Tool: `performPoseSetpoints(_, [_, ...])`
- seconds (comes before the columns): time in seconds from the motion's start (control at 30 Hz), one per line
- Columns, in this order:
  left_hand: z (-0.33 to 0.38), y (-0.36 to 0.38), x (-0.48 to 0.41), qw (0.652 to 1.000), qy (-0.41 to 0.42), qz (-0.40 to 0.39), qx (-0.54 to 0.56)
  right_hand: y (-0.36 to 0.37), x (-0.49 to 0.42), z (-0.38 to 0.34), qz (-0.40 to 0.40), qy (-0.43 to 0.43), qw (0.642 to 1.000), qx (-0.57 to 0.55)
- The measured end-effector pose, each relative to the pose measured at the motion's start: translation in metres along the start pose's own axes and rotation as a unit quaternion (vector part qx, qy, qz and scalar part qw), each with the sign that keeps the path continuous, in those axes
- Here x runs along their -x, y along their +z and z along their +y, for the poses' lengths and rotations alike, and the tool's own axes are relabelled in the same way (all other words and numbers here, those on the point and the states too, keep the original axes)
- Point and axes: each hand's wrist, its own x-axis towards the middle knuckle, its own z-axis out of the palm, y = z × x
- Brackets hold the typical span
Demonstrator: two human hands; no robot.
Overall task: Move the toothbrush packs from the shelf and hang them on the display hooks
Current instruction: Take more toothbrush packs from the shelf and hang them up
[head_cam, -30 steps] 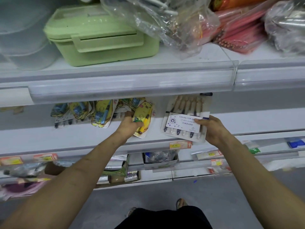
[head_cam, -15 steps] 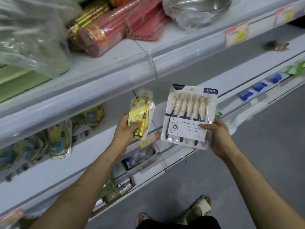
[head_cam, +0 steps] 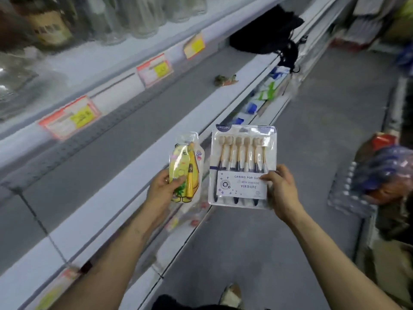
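Yellow cartoon toothbrush pack (head_cam: 186, 168) pinched near its lower end in the left hand (head_cam: 164, 191). Six-brush blister pack (head_cam: 242, 162) just beside it at 3 o'clock, gripped at the lower right edge by the right hand (head_cam: 281, 191), thumb across the label. Both held clear of the white shelf (head_cam: 134, 175) at 9 o'clock. Carrying step, by the look of it. No display hooks in sight toward 12. Next move: finding them, then lining up each pack's top end.
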Motion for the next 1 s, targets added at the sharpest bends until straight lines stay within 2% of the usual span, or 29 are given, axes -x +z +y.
performPoseSetpoints(0.17, [0.023,0.116,-0.064,0.998,-0.027,-0.058,0.008,-0.072,-0.052,-0.044,0.088,-0.026,0.996,-0.008])
performPoseSetpoints(0.3, [0.046,0.199,-0.123,0.993,-0.022,-0.111,-0.023,-0.119,-0.107,-0.066,0.149,-0.061,0.987,-0.026])
performPoseSetpoints(0.5, [0.079,0.336,-0.232,0.978,0.004,-0.201,-0.061,-0.184,-0.202,-0.110,0.239,-0.065,0.968,-0.028])
performPoseSetpoints(0.77, [0.149,0.541,-0.337,0.944,0.008,-0.319,-0.079,-0.278,-0.285,-0.213,0.400,-0.111,0.909,-0.044])
performPoseSetpoints(1.0, [0.192,0.703,-0.405,0.914,0.012,-0.391,-0.105,-0.352,-0.376,-0.276,0.451,-0.108,0.884,-0.064])
